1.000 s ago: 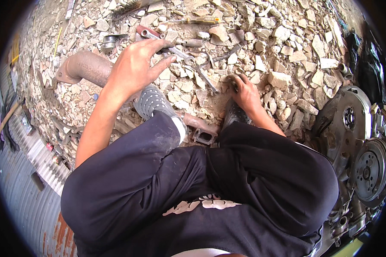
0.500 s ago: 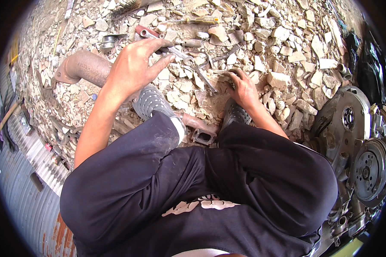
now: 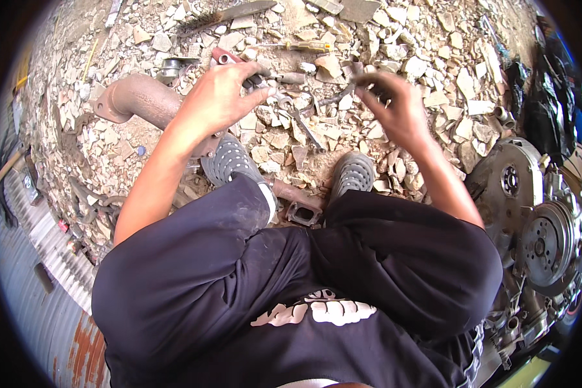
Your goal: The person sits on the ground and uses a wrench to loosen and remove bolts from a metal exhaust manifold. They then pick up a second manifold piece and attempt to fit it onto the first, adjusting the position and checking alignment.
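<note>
My left hand (image 3: 216,97) hovers over tools on the rubble, its thumb and index finger apart. Beneath its fingers lies a grey combination wrench (image 3: 282,100); how far they touch it is partly hidden. My right hand (image 3: 401,110) is raised, slightly blurred, with bent fingers and the thumb apart; I see nothing held in it. Close to its fingertips is a dark, flat metal tool (image 3: 336,97). Between the hands another slim wrench (image 3: 309,132) lies on the stones. A socket-like cylinder (image 3: 291,78) and a red-handled tool (image 3: 225,57) are beyond the left hand.
A rusty flanged pipe (image 3: 139,100) lies left of my left forearm. Farther off are a yellow screwdriver (image 3: 307,46) and a wire brush (image 3: 233,14). A rusty flanged part (image 3: 302,212) sits between my shoes. An engine (image 3: 517,200) stands at right, corrugated sheeting (image 3: 39,291) at left.
My right hand has lifted away from the ground near my right shoe, moving farther out and to the right. My left hand stays over the tools, its fingers slightly more bent. The view has shifted slightly.
</note>
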A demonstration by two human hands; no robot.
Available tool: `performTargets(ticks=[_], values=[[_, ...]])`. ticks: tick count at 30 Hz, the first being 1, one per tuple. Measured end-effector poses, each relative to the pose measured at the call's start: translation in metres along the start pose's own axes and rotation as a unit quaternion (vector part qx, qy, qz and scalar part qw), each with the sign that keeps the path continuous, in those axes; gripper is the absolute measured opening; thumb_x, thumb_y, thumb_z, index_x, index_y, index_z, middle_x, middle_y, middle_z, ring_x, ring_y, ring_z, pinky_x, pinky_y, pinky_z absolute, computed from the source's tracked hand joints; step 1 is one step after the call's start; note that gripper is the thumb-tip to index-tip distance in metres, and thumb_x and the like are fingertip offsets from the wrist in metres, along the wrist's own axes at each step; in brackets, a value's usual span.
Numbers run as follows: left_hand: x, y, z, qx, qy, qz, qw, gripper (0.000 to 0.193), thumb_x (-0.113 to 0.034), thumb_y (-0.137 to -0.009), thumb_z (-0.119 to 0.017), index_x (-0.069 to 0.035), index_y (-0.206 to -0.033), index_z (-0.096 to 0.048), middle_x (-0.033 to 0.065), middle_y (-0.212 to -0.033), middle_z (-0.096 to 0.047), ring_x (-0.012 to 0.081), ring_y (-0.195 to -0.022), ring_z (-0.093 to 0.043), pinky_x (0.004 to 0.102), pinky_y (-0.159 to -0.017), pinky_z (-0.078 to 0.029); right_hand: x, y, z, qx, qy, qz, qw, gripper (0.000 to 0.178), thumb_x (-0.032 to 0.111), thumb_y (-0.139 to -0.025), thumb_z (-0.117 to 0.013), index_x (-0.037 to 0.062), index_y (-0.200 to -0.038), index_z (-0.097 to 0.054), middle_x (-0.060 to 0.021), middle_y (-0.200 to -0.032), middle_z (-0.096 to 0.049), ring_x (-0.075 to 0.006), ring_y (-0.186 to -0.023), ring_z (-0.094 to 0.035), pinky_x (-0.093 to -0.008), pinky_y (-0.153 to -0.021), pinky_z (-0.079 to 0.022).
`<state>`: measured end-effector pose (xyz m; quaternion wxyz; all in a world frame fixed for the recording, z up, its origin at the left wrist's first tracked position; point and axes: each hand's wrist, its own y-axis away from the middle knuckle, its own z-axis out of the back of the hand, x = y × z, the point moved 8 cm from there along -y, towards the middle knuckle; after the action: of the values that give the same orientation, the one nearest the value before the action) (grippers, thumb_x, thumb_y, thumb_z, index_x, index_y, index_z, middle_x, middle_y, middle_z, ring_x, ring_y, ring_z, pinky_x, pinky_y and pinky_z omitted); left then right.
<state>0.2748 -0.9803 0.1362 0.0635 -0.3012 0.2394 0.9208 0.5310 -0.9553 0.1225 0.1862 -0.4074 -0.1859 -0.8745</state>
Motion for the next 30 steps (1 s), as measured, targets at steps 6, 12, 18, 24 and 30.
performTargets(ticks=[6, 12, 18, 24, 30], values=[[0.010, -0.002, -0.006, 0.027, -0.061, 0.017, 0.998, 0.053, -0.041, -0.090, -0.069, 0.001, -0.121, -0.065, 0.0234, -0.115, -0.069, 0.0370, -0.108, -0.066, 0.0439, -0.094, -0.052, 0.060, -0.052, 0.033, 0.129, 0.061, -0.088, 0.986, 0.028, 0.025, -0.094, -0.067, 0.0078, -0.116, -0.070, -0.0136, -0.104, -0.074, -0.0191, -0.093, -0.073, -0.0336, -0.082, -0.056], [0.005, 0.005, 0.011, -0.022, -0.001, 0.022, 1.000, 0.047, -0.035, -0.091, -0.067, 0.001, -0.120, -0.065, 0.0243, -0.100, -0.071, 0.0392, -0.097, -0.069, 0.0464, -0.086, -0.055, 0.018, -0.076, -0.025, 0.293, 0.304, -0.030, 0.906, 0.027, 0.022, -0.098, -0.060, 0.0058, -0.119, -0.066, -0.0130, -0.108, -0.073, -0.0222, -0.094, -0.070, -0.0363, -0.091, -0.057], [0.011, 0.005, 0.002, -0.042, -0.030, -0.019, 0.998, 0.042, -0.032, -0.092, -0.066, 0.001, -0.118, -0.065, 0.0247, -0.100, -0.071, 0.0400, -0.096, -0.069, 0.0465, -0.086, -0.054, -0.070, -0.002, -0.076, 0.309, 0.322, -0.098, 0.889, 0.040, 0.007, -0.096, -0.051, 0.0121, -0.136, -0.057, -0.0182, -0.134, -0.060, -0.0254, -0.091, -0.069, -0.0340, -0.075, -0.058], [0.033, -0.002, 0.024, -0.171, 0.163, 0.008, 0.972, 0.039, -0.032, -0.096, -0.062, -0.002, -0.121, -0.066, 0.0149, -0.096, -0.075, 0.0243, -0.096, -0.072, 0.0368, -0.087, -0.053, -0.092, 0.028, -0.091, 0.337, 0.372, 0.017, 0.865, 0.060, 0.006, -0.096, -0.040, 0.0181, -0.154, -0.036, -0.0149, -0.154, -0.037, -0.0329, -0.122, -0.059, -0.0401, -0.094, -0.056], [0.019, 0.003, 0.025, -0.157, 0.117, -0.008, 0.981, 0.031, -0.028, -0.094, -0.066, -0.004, -0.114, -0.069, 0.0159, -0.094, -0.073, 0.0272, -0.090, -0.072, 0.0394, -0.084, -0.054, -0.087, 0.006, -0.081, 0.343, 0.361, -0.064, 0.865, 0.054, 0.010, -0.093, -0.041, 0.0102, -0.147, -0.045, -0.0248, -0.094, -0.068, -0.0348, -0.080, -0.070, -0.0462, -0.072, -0.058]])
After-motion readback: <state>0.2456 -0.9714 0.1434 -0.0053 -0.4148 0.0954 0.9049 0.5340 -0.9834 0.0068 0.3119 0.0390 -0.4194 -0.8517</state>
